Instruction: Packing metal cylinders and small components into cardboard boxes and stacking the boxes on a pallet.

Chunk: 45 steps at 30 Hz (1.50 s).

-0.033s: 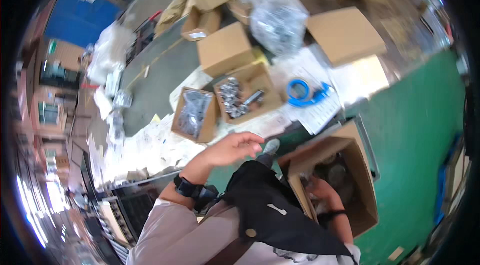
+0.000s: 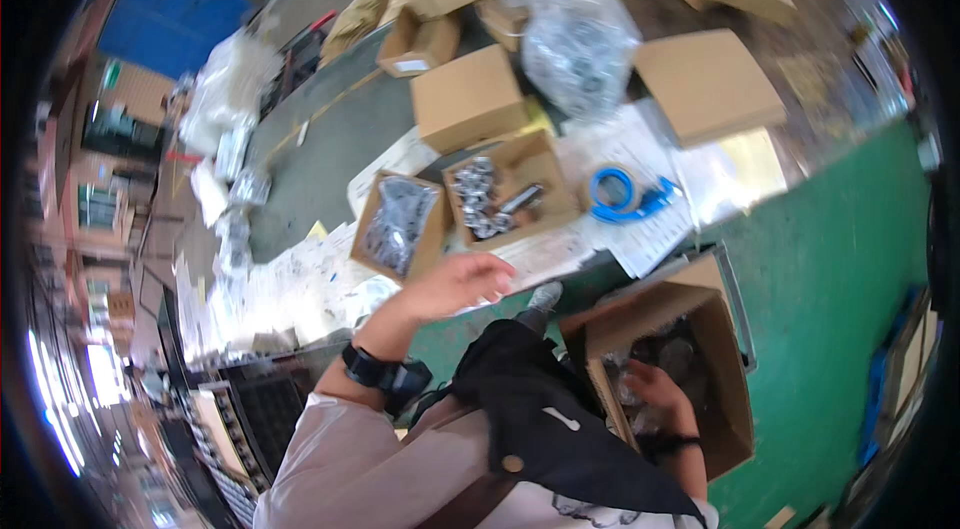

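My left hand hovers just over the near edge of the worktable, fingers loosely curved and apart, holding nothing. Closest to it are a small carton with a clear bag of dark grey pieces and another open carton of shiny metal parts. At the lower right, my right hand is inside a large open cardboard box. Clear plastic-wrapped items lie around it there. Blur and the plastic leave its grip unclear.
On the table lie a roll of blue tape, paper sheets, closed cartons and a large clear plastic bag. Bundles in white plastic wrap stand at the left. Green floor shows at the right.
My right hand shows more clearly inside the large box, its fingers higher. My left hand has shifted slightly left. The table's things sit a little further right in view.
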Motion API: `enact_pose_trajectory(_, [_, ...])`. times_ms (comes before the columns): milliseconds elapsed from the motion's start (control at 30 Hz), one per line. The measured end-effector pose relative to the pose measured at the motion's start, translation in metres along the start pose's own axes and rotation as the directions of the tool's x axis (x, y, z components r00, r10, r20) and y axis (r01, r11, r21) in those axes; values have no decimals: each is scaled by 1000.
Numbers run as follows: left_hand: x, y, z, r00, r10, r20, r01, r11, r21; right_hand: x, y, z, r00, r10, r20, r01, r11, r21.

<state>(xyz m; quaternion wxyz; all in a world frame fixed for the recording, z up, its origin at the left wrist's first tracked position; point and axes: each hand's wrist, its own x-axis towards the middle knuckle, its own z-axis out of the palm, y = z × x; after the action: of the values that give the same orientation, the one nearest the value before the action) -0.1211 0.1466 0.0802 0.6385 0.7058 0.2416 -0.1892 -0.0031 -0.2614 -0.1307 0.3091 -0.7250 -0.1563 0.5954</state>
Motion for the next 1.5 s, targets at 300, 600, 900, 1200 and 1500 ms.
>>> enact_pose_trajectory(300, [12, -107, -137, 659, 206, -724, 415, 702, 578, -232, -150, -20, 515, 74, -854, 508, 776, 374])
enact_pose_trajectory(600, [3, -128, -142, 519, 477, -710, 173, 754, 633, -120, -267, 18, 685, -122, -718, 442, 853, 278])
enact_pose_trajectory(900, [-36, -135, -138, 382, 372, -846, -145, 928, 342, -69, -335, 5, 840, -349, -416, 425, 899, 105])
enact_pose_trajectory(1200, [-8, 4, -105, 818, 379, -431, -483, 861, -158, -64, -369, 14, 796, -480, -368, 598, 716, 360])
enact_pose_trajectory(1500, [103, 53, 89, 835, 141, 532, 4, 965, -262, -157, -166, -22, 672, 169, -721, 387, 750, 537])
